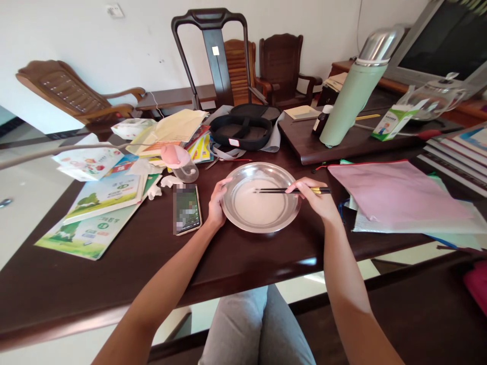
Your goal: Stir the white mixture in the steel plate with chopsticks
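Note:
A shallow steel bowl point(236, 210) with pale batter-like liquid sits on the dark wooden table point(243, 258) in front of me. My left hand point(216, 203) grips the bowl's left rim, fingers curled round it. My right hand point(314, 195) is closed on a pair of black chopsticks point(274, 190), which lie almost level, tips pointing left over the liquid.
A phone point(186, 208) lies just left of the bowl. Books and papers point(102, 197) cover the left side, with a pink-capped bottle point(178, 162). A pink folder point(395, 195), green thermos point(353, 91), black case point(241, 129) and wooden chairs point(281, 66) stand behind and right.

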`<state>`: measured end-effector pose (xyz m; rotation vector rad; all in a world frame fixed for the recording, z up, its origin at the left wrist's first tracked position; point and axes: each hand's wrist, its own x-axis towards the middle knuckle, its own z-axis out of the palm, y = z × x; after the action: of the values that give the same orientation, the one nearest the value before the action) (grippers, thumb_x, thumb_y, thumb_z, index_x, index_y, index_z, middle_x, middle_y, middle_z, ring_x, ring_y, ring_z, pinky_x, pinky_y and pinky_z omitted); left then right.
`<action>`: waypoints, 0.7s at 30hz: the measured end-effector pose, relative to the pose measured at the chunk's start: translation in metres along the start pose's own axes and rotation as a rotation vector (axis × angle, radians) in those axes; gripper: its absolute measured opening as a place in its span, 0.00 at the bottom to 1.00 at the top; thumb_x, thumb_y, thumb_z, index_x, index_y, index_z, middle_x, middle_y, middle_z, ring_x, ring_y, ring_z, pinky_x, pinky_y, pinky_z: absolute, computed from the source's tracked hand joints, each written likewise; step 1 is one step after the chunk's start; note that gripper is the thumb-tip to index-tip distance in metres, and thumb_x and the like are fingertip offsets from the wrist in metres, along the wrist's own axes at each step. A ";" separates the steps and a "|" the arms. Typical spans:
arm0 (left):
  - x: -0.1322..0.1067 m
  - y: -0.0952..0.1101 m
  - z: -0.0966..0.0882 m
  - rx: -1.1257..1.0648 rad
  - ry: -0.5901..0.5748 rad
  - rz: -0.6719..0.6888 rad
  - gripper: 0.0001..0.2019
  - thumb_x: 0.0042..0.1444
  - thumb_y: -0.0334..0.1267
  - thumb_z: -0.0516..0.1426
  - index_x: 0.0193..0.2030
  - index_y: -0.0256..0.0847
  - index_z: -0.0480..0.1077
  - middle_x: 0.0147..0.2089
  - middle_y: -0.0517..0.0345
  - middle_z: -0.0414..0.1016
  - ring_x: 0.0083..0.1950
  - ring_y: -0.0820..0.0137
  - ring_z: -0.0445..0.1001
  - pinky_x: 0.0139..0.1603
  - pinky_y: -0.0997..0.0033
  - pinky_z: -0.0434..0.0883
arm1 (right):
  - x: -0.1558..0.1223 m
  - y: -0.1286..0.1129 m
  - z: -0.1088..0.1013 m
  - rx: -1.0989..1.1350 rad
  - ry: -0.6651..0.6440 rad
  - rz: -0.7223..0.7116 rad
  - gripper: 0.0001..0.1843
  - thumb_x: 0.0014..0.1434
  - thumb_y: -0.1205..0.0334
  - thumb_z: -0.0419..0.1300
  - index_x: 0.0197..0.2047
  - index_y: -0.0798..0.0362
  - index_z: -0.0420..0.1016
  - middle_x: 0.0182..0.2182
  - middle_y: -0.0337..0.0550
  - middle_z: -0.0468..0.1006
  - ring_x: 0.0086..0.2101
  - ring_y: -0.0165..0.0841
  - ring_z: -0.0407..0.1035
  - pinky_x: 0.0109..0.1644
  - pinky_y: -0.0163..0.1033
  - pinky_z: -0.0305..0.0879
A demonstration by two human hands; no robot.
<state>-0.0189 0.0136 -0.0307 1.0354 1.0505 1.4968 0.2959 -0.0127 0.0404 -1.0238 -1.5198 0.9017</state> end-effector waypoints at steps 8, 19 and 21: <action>0.001 -0.001 0.000 0.023 0.003 0.000 0.20 0.55 0.53 0.71 0.51 0.47 0.82 0.61 0.52 0.86 0.57 0.53 0.83 0.60 0.56 0.79 | -0.003 0.005 -0.005 0.085 0.001 0.020 0.34 0.64 0.23 0.70 0.31 0.47 0.90 0.25 0.44 0.88 0.26 0.36 0.80 0.28 0.38 0.74; 0.003 -0.003 -0.002 0.047 0.002 0.008 0.19 0.56 0.51 0.72 0.51 0.48 0.84 0.62 0.53 0.87 0.62 0.51 0.83 0.64 0.53 0.78 | -0.001 0.012 -0.010 0.137 0.198 -0.007 0.34 0.64 0.23 0.71 0.30 0.47 0.86 0.20 0.41 0.83 0.21 0.34 0.74 0.24 0.37 0.70; 0.003 -0.003 -0.002 0.048 -0.002 0.002 0.19 0.56 0.51 0.72 0.52 0.48 0.84 0.62 0.54 0.87 0.61 0.52 0.83 0.64 0.53 0.78 | -0.002 0.010 -0.007 0.139 0.101 0.014 0.34 0.64 0.23 0.71 0.31 0.48 0.87 0.21 0.43 0.84 0.22 0.34 0.76 0.25 0.37 0.71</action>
<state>-0.0204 0.0170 -0.0341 1.0718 1.0881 1.4784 0.3047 -0.0113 0.0317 -0.9658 -1.3483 0.9379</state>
